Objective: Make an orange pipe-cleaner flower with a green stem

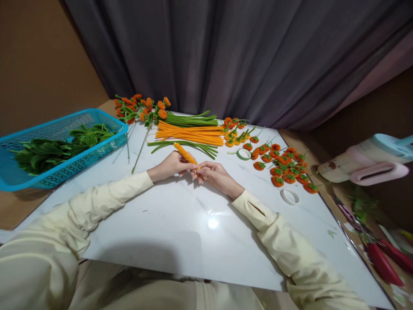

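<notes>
Between my hands is a fuzzy orange pipe cleaner piece, thick and coiled-looking, slanting up to the left. My left hand is closed around its lower part. The fingers of my right hand pinch its lower end, and the fingertips of both hands nearly meet. Just beyond lie green pipe cleaners, then a bundle of orange pipe cleaners and a thicker green bundle. A roll of green tape lies to the right of them.
A blue basket with green fuzzy leaves stands at left. Orange flowers on stems lie at the back left; several orange flower heads spread at right. Nearby are a white tape roll, a tumbler and red-handled pliers.
</notes>
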Demonstrator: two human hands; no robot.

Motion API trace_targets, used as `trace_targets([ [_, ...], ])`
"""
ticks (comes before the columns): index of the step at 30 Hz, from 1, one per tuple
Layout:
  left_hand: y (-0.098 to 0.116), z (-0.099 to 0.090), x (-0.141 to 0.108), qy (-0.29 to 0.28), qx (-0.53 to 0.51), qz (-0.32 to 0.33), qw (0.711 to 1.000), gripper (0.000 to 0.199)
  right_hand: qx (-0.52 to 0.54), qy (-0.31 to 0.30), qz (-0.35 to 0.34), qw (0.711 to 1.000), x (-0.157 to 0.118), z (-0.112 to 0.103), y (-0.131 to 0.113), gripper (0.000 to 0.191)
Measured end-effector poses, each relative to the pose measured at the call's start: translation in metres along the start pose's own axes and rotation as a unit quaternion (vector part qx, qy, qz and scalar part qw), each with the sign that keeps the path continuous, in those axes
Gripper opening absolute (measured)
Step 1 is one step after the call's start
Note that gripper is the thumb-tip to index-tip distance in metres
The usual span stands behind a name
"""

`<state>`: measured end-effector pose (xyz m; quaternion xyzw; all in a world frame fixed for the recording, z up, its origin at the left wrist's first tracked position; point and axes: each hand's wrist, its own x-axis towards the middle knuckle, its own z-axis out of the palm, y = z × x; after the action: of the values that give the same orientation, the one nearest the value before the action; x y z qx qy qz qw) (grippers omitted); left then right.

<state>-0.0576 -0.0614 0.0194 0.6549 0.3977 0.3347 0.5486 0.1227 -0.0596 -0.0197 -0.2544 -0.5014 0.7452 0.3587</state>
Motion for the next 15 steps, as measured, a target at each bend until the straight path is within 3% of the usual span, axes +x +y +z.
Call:
trace_targets([
  [15, -0.0047, -0.0014, 0.0012, -0.01, -0.004, 0.005, 1.0, 0.024, 0.01, -0.011, 0.012, 1.0, -0.0015, 0.0006, -0.0039, 0.016],
])
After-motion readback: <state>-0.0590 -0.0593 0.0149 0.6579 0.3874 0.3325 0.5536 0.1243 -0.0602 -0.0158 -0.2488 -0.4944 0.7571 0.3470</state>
